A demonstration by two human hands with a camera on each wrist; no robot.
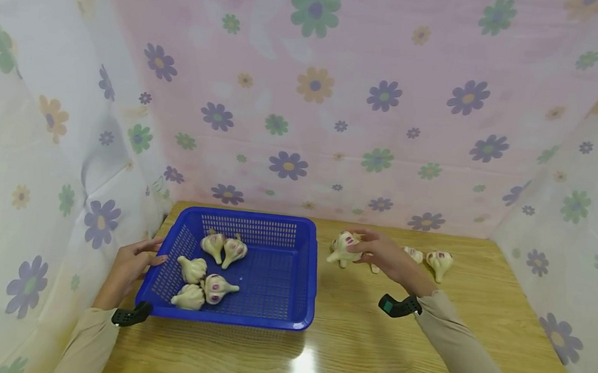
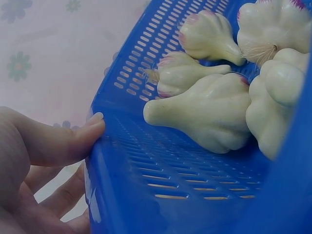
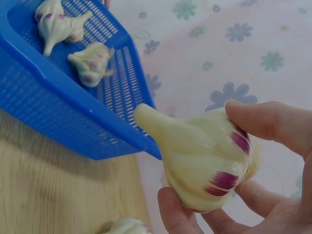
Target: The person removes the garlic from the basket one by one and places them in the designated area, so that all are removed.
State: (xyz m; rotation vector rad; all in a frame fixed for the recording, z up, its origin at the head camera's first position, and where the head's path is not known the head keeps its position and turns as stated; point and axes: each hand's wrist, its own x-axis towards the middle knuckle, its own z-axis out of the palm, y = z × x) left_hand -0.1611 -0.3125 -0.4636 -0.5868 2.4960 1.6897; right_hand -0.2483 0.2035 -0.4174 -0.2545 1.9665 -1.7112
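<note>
A blue plastic basket [image 1: 232, 318] holds several garlic bulbs [image 1: 217, 288], mostly toward its left side. My left hand [image 1: 131, 266] grips the basket's left rim. In the left wrist view its thumb [image 2: 83, 141] lies on the rim, with the other fingers against the outer wall. To the right of the basket, my right hand [image 1: 381, 253] holds a garlic bulb [image 3: 204, 156] with purple streaks above the table. Thumb and fingers pinch it around its root end, and its stem points toward the basket.
More garlic bulbs [image 1: 440, 264] lie on the wooden table [image 1: 370, 349] behind and right of my right hand, some partly hidden by it. Flower-patterned cloth [image 1: 294, 120] rises behind the table and along both sides.
</note>
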